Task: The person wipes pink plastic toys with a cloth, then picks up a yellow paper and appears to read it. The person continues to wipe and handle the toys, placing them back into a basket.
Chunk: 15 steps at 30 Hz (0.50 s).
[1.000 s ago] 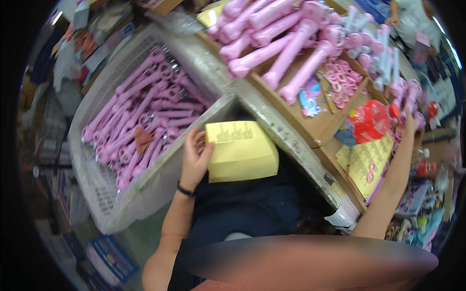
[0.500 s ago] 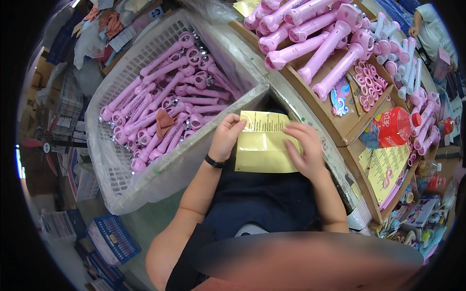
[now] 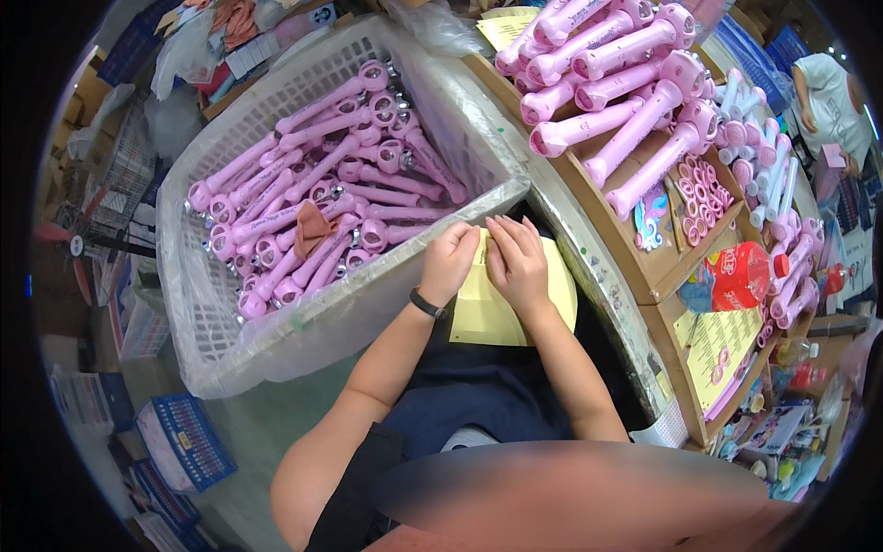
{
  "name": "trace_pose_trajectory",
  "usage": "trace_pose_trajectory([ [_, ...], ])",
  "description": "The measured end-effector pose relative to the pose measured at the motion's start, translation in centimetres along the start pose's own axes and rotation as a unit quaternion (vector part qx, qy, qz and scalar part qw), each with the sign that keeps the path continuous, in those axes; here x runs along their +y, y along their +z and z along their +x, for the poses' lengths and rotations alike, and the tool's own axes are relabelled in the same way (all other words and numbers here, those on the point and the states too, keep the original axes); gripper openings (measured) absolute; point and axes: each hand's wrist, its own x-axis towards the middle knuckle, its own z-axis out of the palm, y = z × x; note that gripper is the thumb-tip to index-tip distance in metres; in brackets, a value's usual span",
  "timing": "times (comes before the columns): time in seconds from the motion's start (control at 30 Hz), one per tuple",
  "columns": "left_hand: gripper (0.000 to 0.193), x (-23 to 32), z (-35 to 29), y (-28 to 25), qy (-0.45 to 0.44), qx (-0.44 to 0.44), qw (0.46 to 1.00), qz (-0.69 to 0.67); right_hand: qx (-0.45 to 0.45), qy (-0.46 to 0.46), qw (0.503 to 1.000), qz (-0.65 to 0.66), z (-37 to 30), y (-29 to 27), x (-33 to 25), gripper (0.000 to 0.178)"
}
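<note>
A printed yellow paper sheet point(image 3: 492, 317) lies over my lap, its upper part bent over. My left hand point(image 3: 449, 265), a black band on its wrist, pinches the sheet near its upper left corner. Right beside it, my right hand point(image 3: 517, 262) has its fingers pressed together along the top of the sheet, with the thumb tucked in. The fingers hide most of the folded upper edge. To the left of my hands, a white plastic basket point(image 3: 359, 345) lined with clear film holds many pink wand-shaped toys point(image 3: 299, 198).
On the right, a cardboard tray point(image 3: 653, 262) carries pink handles point(image 3: 644, 129) and small pink rings point(image 3: 704, 198). A red-labelled bottle point(image 3: 736, 278) lies by it, near more yellow sheets point(image 3: 708, 354). A person point(image 3: 832, 106) stands at the far right. Blue-and-white boxes point(image 3: 189, 442) are on the floor.
My right hand has moved left to the sheet's top edge, close to my left hand. The sheet's printed upper part is now bent over under the fingers. The whole view has shifted slightly.
</note>
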Motion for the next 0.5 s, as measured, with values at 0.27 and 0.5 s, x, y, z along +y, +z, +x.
trace_pose_trajectory([
  [0.27, 0.019, 1.3, -0.7, 0.7, 0.047, 0.043, 0.992, 0.111, 0.023, -0.027, 0.999, -0.015, -0.2, 0.0, 0.4, 0.028],
  [0.5, 0.019, 0.7, -0.7, 1.2, 0.075, 0.078, 0.992, 0.059, 0.029, -0.046, 0.998, -0.021, -0.3, 0.0, 0.6, 0.025],
])
